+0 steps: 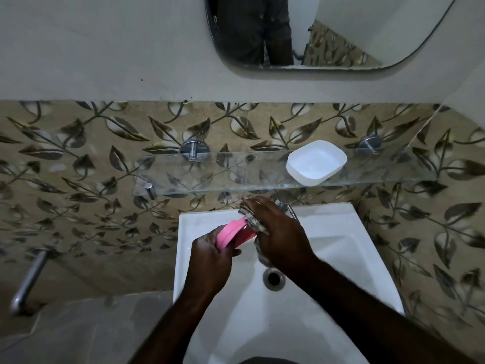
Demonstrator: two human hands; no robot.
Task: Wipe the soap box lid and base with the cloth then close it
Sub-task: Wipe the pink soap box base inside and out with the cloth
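Over the white sink [341, 258], my left hand [210, 261] grips the pink soap box lid [231, 233], tilted on its edge. My right hand [278, 232] holds a grey patterned cloth [253, 222] bunched against the lid's far end; a strip of the cloth hangs down below the hand. The white soap box base [316, 162] sits open side up on the glass shelf [210, 179] above the sink, apart from both hands.
A chrome tap [287, 207] stands behind my right hand at the sink's back edge. The drain [273, 278] lies below the hands. A mirror [328, 35] hangs on the wall above. A metal pipe [29, 279] sticks out at the lower left.
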